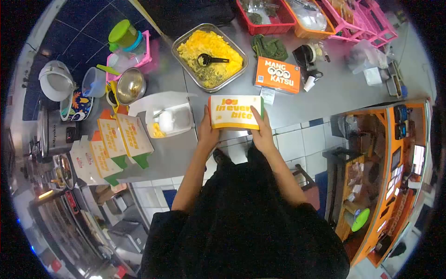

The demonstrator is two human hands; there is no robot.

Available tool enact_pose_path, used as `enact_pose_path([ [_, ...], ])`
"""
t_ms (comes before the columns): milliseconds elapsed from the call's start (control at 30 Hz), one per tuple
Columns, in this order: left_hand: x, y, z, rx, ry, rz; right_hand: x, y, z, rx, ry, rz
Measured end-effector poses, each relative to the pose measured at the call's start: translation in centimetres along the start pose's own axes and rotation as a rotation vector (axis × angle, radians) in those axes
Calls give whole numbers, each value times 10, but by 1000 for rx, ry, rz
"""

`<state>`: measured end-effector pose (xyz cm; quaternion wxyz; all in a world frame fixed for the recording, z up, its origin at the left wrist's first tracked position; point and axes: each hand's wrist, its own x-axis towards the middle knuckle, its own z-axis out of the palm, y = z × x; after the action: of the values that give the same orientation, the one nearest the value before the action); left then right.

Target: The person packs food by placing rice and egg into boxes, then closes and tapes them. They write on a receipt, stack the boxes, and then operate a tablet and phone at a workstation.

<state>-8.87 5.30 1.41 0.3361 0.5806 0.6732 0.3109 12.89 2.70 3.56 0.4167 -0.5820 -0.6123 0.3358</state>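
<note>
Box [235,112], closed yellow-and-white cardboard, sits at the bench [325,95] edge, gripped between left hand [207,131] and right hand [261,132]. Looks light, crushable; best held by its side edges.

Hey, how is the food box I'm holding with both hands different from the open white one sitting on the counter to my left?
The closed cardboard food box with orange lettering is shut, while the open white cardboard food box has its lid flapped back. The closed one is gripped at its ends by the left hand and the right hand; the open one rests untouched on the grey metal counter. The open one shows food inside; the closed one hides its contents. Both are similar takeaway boxes.
</note>
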Motion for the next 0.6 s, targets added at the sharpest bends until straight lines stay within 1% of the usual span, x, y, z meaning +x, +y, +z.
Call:
enact_pose_path([
  [33,-4,8,-2,18,6,-16,6,-2,-7,46,-35,18],
  [100,-8,25,-5,-18,204,9,25,-5,-24,114,-85,34],
  [133,-9,30,-6,-23,317,-25,38,-5,-35,55,-129,46],
  [167,-9,34,-7,-6,328,-34,49,-7,-45,-7,-174,56],
  [200,-8,41,-8,-22,364,-118,62,-25,-58,-113,-218,90],
  [233,-9,44,-8,-43,400,-201,66,-24,-63,-105,-232,87],
  [267,-10,32,-3,-16,411,-161,70,-24,-68,-108,-295,82],
  [300,-12,28,1,-16,422,-163,75,-23,-72,-114,-354,73],
  [333,-16,28,4,-23,423,-137,74,-19,-74,-115,-357,60],
  [367,-18,27,6,-31,423,-109,68,-10,-72,-18,-369,100],
  [400,-19,35,7,-205,371,-199,64,-2,-69,80,-381,146],
  [433,-18,30,8,-206,371,-201,63,5,-64,78,-381,147],
  [500,-20,14,10,-296,332,-105,53,16,-57,247,-357,161],
  [533,-21,6,9,-304,316,-106,52,21,-56,386,-394,227],
  [567,-23,-2,7,-335,275,-115,51,26,-57,372,-383,234],
  [600,-20,-2,4,-367,236,-122,52,24,-58,495,-432,290],
])
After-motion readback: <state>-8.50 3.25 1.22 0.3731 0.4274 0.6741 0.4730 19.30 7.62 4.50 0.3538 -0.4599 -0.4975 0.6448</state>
